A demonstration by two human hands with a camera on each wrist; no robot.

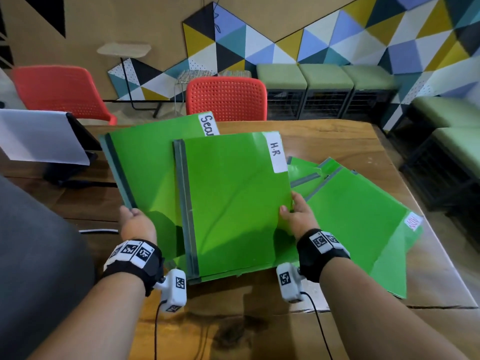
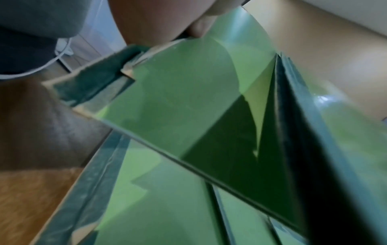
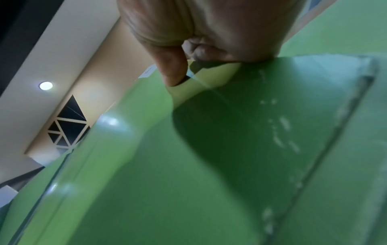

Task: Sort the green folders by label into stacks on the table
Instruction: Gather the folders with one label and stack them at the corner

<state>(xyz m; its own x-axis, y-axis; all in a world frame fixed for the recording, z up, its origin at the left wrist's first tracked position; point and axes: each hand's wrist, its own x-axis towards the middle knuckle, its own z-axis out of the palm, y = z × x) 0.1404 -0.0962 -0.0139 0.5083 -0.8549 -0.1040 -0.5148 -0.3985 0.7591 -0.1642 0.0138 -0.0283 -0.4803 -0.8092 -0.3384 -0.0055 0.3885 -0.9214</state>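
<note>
Both hands are occupied, one green folder each, lifted and tilted toward the person above the wooden bench (image 1: 337,141).

Left hand (image 1: 136,220): fingers curled round the lower corner of a folder (image 1: 145,167), close to its dark spine, thumb on top. Its white label (image 1: 209,124) starts "Sea"; the rest is covered by the other folder. In the left wrist view the grip (image 2: 159,21) sits right at that spine corner.

Right hand (image 1: 298,216): pinches the right edge of the folder marked "H.R" (image 1: 233,201), thumb on the front face, fingers behind. The right wrist view confirms the thumb (image 3: 171,66) pressed flat on the cover. This folder overlaps the front of the first one.

Holding the two side by side with label tabs up and facing the person looks like a comparison: the labels differ, so by judgement they belong in separate stacks.

More green folders lie flat under the raised pair. To the right, a loose fan of folders (image 1: 363,222) lies on the bench, the top one with a pinkish label (image 1: 413,221) too tilted to read with confidence. Sorting appears early; no tidy stacks are visible yet.

Behind the bench: two red chairs (image 1: 226,98). At left, a white sheet (image 1: 39,137) on a dark stand.
</note>
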